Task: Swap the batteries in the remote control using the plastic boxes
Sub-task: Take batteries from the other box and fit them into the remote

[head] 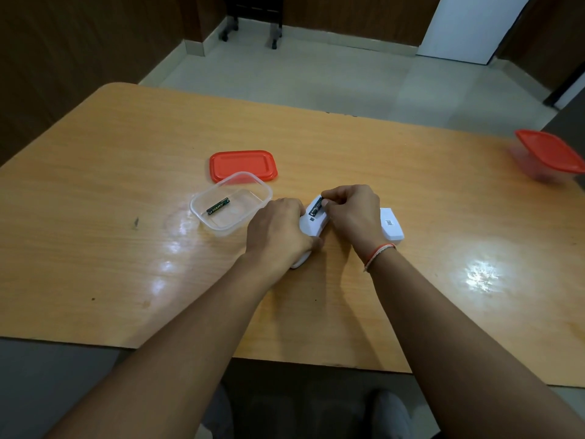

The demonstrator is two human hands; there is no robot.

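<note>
A white remote control (pixel 311 224) lies face down at the table's middle with its battery bay uncovered. My left hand (pixel 280 229) grips the remote's body and holds it on the table. My right hand (pixel 351 210) pinches the far end of a dark battery (pixel 315 208) that sits in the bay. The remote's white battery cover (pixel 392 224) lies just right of my right hand. Left of the remote stands an open clear plastic box (pixel 202 201) with one dark battery (pixel 217 206) inside. Its red lid (pixel 243 164) lies flat behind it.
A second clear box with a red lid (pixel 549 153) on it stands at the table's far right edge. The wooden table (pixel 126 248) ends close in front of me. Beyond its far edge are a tiled floor and chair legs on castors (pixel 250 30).
</note>
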